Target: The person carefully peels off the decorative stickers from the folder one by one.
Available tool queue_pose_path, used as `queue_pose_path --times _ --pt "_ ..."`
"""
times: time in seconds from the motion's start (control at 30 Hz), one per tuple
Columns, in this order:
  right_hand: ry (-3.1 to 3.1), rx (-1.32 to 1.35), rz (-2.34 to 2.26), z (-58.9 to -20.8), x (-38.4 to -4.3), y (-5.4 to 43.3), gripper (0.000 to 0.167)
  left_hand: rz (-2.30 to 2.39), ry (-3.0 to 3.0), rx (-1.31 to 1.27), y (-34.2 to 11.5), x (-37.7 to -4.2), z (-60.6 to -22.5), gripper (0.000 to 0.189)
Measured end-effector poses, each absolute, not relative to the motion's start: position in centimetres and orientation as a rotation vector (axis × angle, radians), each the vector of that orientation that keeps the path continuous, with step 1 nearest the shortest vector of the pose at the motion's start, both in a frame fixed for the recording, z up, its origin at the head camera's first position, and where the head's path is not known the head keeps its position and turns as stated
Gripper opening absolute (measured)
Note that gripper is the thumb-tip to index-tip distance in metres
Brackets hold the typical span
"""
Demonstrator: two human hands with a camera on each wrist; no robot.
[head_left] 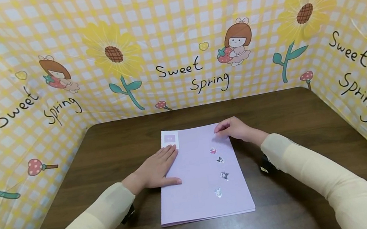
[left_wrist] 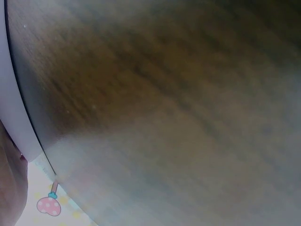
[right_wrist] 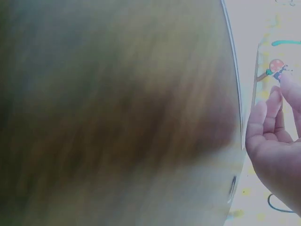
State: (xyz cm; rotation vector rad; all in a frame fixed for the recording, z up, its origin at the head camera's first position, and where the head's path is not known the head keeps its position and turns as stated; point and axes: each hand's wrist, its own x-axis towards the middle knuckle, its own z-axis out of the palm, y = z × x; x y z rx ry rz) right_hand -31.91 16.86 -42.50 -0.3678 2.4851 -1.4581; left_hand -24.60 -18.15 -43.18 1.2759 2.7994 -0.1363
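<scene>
A stack of lavender paper (head_left: 200,173) lies on the table, with several small cartoon stickers (head_left: 224,176) down its right half. My left hand (head_left: 160,168) rests flat on the left side of the paper, fingers straight and thumb out to the right. The fingertips cover the lower part of a white label (head_left: 170,138) at the top left corner. Over the upper right corner, my right hand (head_left: 234,129) pinches a small sticker (right_wrist: 281,74) between thumb and fingertips. In the left wrist view only the paper's edge (left_wrist: 11,94) and a sliver of the hand show.
The dark wooden table (head_left: 106,153) stretches around the paper on all sides. A yellow checked cloth (head_left: 174,36) with sunflowers and lettering hangs behind it and on both sides. A dark wrist camera (head_left: 266,164) sits under the right sleeve.
</scene>
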Motion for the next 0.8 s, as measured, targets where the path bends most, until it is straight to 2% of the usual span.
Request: queue_pose_path --times 0.47,0.8 --pt "2.534 -0.271 -1.481 -42.0 -32.0 19.7 0.024 -0.153 2.797 1.270 -18.1 -24.6 -43.1 0.106" --pt "2.507 -0.176 -1.612 -42.0 -32.8 23.0 0.023 -0.169 2.798 1.244 -18.0 -24.7 -43.3 0.107"
